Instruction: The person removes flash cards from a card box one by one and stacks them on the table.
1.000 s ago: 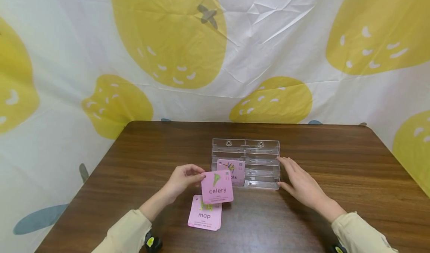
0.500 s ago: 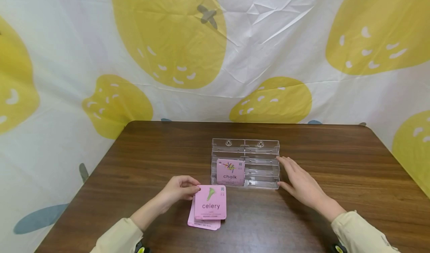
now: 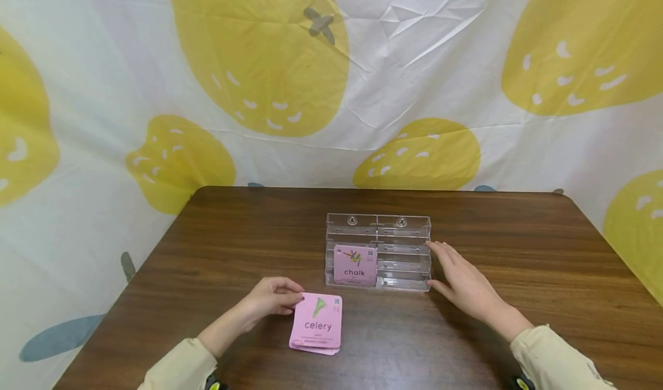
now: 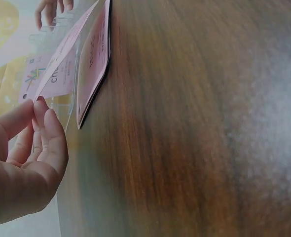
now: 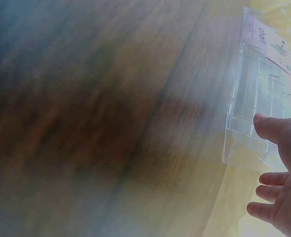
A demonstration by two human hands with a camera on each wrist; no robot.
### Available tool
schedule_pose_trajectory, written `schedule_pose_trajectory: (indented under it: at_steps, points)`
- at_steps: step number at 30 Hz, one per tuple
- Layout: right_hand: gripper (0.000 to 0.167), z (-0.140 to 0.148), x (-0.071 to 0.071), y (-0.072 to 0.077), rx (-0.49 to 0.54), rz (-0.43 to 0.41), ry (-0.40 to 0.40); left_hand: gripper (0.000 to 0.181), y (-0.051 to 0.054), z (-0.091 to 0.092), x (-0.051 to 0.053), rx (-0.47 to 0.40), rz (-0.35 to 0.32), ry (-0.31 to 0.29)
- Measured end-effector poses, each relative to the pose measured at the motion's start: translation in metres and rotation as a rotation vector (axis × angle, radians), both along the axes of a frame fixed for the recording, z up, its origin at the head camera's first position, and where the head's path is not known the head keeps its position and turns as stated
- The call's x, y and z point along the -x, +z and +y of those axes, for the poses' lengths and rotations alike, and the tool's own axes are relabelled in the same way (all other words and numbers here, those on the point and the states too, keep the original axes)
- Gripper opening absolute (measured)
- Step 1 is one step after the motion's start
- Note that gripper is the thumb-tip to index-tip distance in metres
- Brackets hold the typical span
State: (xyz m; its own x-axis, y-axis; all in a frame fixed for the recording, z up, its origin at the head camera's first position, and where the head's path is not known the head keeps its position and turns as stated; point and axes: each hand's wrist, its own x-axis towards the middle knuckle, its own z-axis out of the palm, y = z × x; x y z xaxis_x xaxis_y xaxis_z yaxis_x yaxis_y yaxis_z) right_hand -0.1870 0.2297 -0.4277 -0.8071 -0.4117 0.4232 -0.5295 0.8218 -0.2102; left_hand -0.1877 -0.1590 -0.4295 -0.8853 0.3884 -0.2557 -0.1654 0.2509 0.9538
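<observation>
My left hand [image 3: 266, 305] pinches a pink flashcard [image 3: 317, 321] printed "celery" by its upper left corner, between thumb and fingertips. Under it lies a small pile of pink flashcards [image 4: 95, 57]; the left wrist view has the pinched card tilted above the pile, with a gap at the near side. In the head view only the pile's lower edge shows. My right hand [image 3: 463, 280], fingers extended, rests at the right side of a clear plastic tiered card holder [image 3: 404, 260]. A pink "chalk" flashcard [image 3: 355, 266] stands in the holder's lower left.
All this is on a dark brown wooden table [image 3: 248, 234]. Behind it hangs a white cloth [image 3: 290, 160] with a yellow fruit print. The holder's right column and upper left tiers show bare clear plastic.
My left hand has brought the celery card down and left, from in front of the holder to over the pile, covering the "map" card. The right hand has stayed in place.
</observation>
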Motion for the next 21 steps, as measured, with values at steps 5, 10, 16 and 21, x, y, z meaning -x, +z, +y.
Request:
schedule_pose_trajectory:
  at_steps: [5, 10, 16, 21]
  points:
    - [0.072, -0.0001, -0.0003, 0.0004, -0.003, -0.010, -0.006, 0.028, -0.0013, -0.0008, 0.0006, 0.007, -0.015, 0.014]
    - [0.072, -0.0005, -0.0009, 0.0008, -0.004, -0.015, -0.010, 0.028, -0.0036, -0.0018, 0.0010, 0.010, -0.024, 0.016]
    - [0.072, -0.0008, -0.0012, 0.0005, -0.004, -0.011, -0.009, 0.028, -0.0074, -0.0020, 0.0023, 0.015, -0.010, 0.017]
    - [0.072, -0.0005, -0.0011, 0.0007, -0.008, 0.010, -0.002, 0.028, -0.0099, -0.0023, 0.0029, 0.039, 0.030, 0.010]
